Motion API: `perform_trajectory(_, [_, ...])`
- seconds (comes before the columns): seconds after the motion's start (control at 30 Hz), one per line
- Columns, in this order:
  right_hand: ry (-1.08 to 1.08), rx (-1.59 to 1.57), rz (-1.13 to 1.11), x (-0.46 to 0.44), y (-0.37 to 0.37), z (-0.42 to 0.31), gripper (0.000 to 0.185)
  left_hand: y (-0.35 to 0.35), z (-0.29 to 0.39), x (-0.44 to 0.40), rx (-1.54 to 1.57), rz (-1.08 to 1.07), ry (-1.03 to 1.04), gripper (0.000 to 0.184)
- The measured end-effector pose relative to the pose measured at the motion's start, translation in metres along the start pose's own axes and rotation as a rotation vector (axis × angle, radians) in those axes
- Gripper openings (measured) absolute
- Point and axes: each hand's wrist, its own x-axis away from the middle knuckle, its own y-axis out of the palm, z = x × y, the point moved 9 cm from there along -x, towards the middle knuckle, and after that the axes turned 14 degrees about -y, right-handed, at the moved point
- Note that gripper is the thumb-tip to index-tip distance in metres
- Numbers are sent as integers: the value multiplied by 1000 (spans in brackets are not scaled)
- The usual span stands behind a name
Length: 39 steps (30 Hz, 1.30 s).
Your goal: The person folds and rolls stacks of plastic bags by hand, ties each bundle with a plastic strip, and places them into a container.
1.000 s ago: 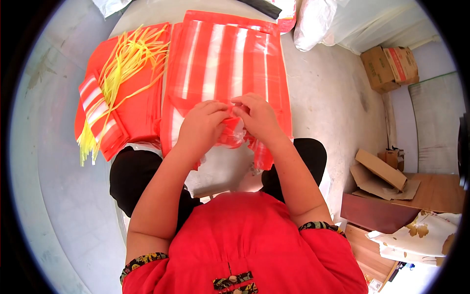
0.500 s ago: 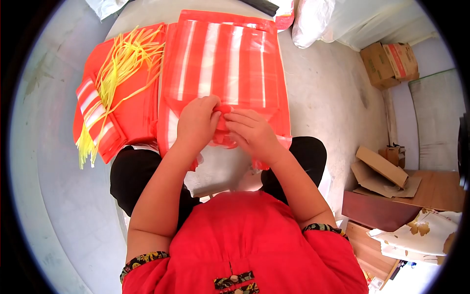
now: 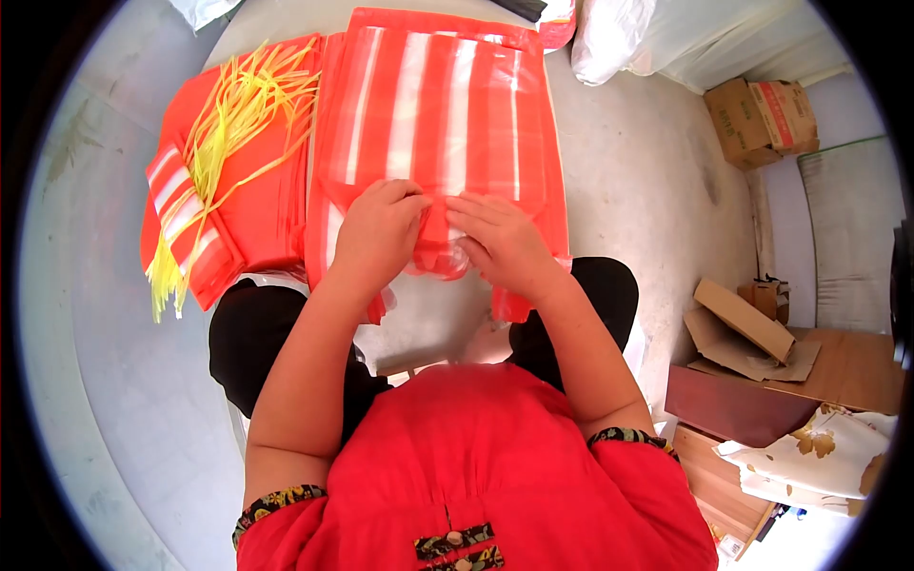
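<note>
A stack of red-and-white striped plastic bags (image 3: 433, 105) lies in front of me, its near end reaching toward my knees. My left hand (image 3: 379, 230) is closed on the near part of the top bag, fingers curled at the film. Just to the right, my right hand (image 3: 506, 243) grips the same bag, with its fingers over the film and the thumb lower down. Between the hands the plastic is bunched and creased. The bag's two loose ends hang down below my wrists. Some fingertips are hidden in the film.
Left of the stack lie more red plastic bags (image 3: 271, 209), with a bundle of yellow strips (image 3: 238, 114) and a folded striped bag (image 3: 181, 214) on them. Cardboard boxes (image 3: 762, 119) stand far right. An open carton (image 3: 743, 328) sits on a wooden cabinet (image 3: 724, 404).
My hands have moved slightly apart along the bag's near part. The right hand's fingers now lie straighter over the film. The whole view has shifted a little.
</note>
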Motion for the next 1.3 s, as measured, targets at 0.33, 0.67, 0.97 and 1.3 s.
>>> perform_trajectory(0.33, [-12,43,-29,2,3,1,42,0,5,4,-54,-26,60,23])
perform_trajectory(0.67, [-27,33,-15,3,5,3,41,-1,6,4,-65,-81,64,28])
perform_trajectory(0.97, [-53,23,-47,1,-1,3,48,-5,12,6,-110,-158,81,44])
perform_trajectory(1.3, [-35,39,-7,-5,-6,6,47,-8,7,7,-145,-108,137,47])
